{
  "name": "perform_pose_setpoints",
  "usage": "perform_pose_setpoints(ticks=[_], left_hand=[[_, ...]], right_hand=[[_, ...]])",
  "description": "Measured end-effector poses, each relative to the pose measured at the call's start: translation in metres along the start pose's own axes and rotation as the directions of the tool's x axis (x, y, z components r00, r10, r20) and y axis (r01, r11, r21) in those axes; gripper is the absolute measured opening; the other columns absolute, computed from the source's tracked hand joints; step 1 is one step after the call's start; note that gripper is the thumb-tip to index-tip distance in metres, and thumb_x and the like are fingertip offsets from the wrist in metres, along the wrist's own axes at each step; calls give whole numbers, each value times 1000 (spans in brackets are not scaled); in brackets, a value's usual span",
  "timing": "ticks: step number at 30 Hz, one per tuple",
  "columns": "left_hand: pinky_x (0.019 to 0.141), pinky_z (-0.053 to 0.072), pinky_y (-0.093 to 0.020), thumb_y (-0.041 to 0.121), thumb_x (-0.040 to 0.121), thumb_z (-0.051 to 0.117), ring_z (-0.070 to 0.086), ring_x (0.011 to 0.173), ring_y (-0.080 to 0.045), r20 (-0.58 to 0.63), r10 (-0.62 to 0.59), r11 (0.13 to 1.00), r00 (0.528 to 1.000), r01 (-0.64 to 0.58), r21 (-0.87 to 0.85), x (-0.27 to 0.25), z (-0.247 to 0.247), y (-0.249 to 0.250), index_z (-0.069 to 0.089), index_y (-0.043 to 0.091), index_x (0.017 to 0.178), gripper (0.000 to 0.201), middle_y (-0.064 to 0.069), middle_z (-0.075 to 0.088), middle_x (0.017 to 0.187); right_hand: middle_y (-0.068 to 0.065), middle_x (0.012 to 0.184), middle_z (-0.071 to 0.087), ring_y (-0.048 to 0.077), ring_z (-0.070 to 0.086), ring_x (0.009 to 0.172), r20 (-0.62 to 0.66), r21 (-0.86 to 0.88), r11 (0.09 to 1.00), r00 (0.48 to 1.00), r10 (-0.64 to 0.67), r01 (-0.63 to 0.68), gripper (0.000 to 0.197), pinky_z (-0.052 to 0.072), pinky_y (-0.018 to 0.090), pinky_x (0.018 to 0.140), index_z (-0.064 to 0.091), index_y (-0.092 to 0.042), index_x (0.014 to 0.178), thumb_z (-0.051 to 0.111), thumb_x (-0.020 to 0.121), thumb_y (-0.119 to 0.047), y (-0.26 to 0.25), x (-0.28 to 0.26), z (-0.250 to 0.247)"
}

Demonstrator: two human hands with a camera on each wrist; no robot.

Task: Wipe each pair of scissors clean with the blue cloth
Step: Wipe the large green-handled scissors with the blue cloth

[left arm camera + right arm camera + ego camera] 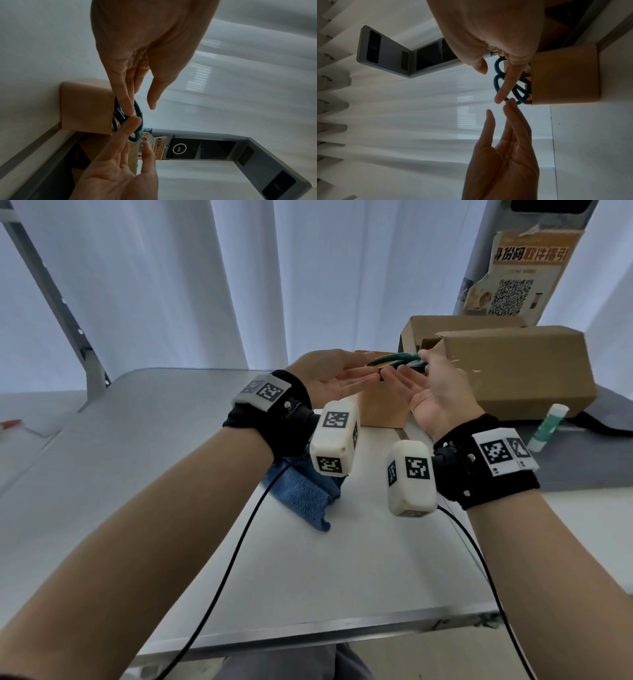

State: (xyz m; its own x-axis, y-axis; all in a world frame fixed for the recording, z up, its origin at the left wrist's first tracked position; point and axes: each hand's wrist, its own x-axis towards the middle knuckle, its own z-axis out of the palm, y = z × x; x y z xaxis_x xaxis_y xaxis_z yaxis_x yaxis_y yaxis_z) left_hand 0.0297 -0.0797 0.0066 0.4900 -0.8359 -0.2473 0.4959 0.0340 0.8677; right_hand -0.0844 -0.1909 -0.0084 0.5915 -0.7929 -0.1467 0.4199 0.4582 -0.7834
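A pair of scissors with teal handles (397,358) stands handle-up in a small cardboard box (380,409), with darker handles beside it (520,93). Both hands reach palm-up to those handles. My left hand (375,367) has straight fingers, and one fingertip touches a teal loop (138,108) in the left wrist view. My right hand (404,366) lays straight fingers (506,83) across the teal loops (497,79), thumb apart. Neither hand visibly grips anything. The blue cloth (301,498) lies crumpled on the white table (308,577) under my left wrist.
Two large cardboard boxes (513,364) lie at the right behind the small one. A green and white glue stick (548,428) stands beside them. A QR-code poster (513,285) is behind. Black cables (222,587) trail toward the table's front edge (308,628).
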Motion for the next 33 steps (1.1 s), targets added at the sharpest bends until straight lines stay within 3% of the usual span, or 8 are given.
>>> perform_pose_setpoints(ticks=[7, 13, 17, 20, 23, 27, 30, 33], left_hand=[[84, 59, -26, 25, 94, 66, 70, 99, -17, 38, -9, 852, 999, -12, 524, -26, -38, 19, 67, 9, 122, 32, -7, 73, 117], [82, 49, -28, 20, 86, 76, 64, 106, -15, -81, -7, 337, 997, 78, 938, -58, -84, 29, 72, 26, 115, 30, 5, 74, 108], [79, 48, -28, 22, 76, 86, 62, 102, -15, -165, -14, 198, 986, 164, 966, -67, -99, 19, 70, 30, 114, 42, 4, 67, 112], [70, 52, -25, 21, 73, 88, 64, 90, -14, -190, -20, 165, 982, 191, 968, -70, -103, 11, 66, 25, 115, 47, -1, 65, 112], [70, 61, -30, 8, 73, 87, 71, 94, -21, -173, -117, 205, 978, 195, 959, -72, -105, 3, 59, 20, 121, 57, -8, 67, 117], [81, 62, -33, -6, 82, 75, 71, 104, -28, -32, -79, 521, 996, 69, 851, -68, -102, -5, 53, 11, 135, 60, -15, 66, 124], [84, 60, -29, -18, 85, 60, 69, 108, -27, -7, 93, 731, 996, -63, 679, -59, -92, -1, 47, 6, 138, 60, -19, 62, 129], [96, 56, -41, -18, 85, 48, 66, 115, -29, -43, 150, 756, 988, -87, 649, -50, -85, 3, 42, 15, 139, 64, -17, 63, 129]], right_hand=[[5, 81, 67, 14, 63, 63, 189, -480, 878, 977, 103, 0, 13, 49, 21, 48, 64, -6, 101, 56, 96, -15, 14, -17, 2], [2, 102, 73, 11, 64, 71, 384, -923, 184, 806, 450, 338, 34, 49, 19, 51, 70, -12, 109, 65, 93, -41, 43, -36, 25], [1, 95, 70, 13, 63, 72, 350, -853, -163, 775, 526, 495, 36, 51, 23, 56, 66, -15, 113, 74, 85, -37, 70, -36, 38], [9, 90, 68, 18, 61, 70, 379, -874, -98, 794, 476, 476, 25, 56, 25, 60, 68, -9, 114, 62, 90, -17, 81, -31, 38], [11, 80, 59, 18, 57, 63, 395, -917, 208, 839, 374, 340, 20, 56, 28, 55, 64, -3, 108, 50, 96, -7, 83, -28, 37], [18, 86, 63, 26, 64, 63, 383, -824, 500, 912, 144, 267, 26, 62, 41, 62, 56, -13, 112, 47, 93, 2, 83, -22, 36], [14, 92, 62, 32, 69, 77, 442, -742, 574, 897, 30, 346, 35, 62, 47, 71, 50, -16, 114, 49, 88, 7, 78, -19, 36], [6, 105, 61, 21, 64, 96, 480, -726, 531, 875, -62, 436, 38, 59, 36, 79, 54, -18, 119, 54, 85, 0, 71, -13, 37]])
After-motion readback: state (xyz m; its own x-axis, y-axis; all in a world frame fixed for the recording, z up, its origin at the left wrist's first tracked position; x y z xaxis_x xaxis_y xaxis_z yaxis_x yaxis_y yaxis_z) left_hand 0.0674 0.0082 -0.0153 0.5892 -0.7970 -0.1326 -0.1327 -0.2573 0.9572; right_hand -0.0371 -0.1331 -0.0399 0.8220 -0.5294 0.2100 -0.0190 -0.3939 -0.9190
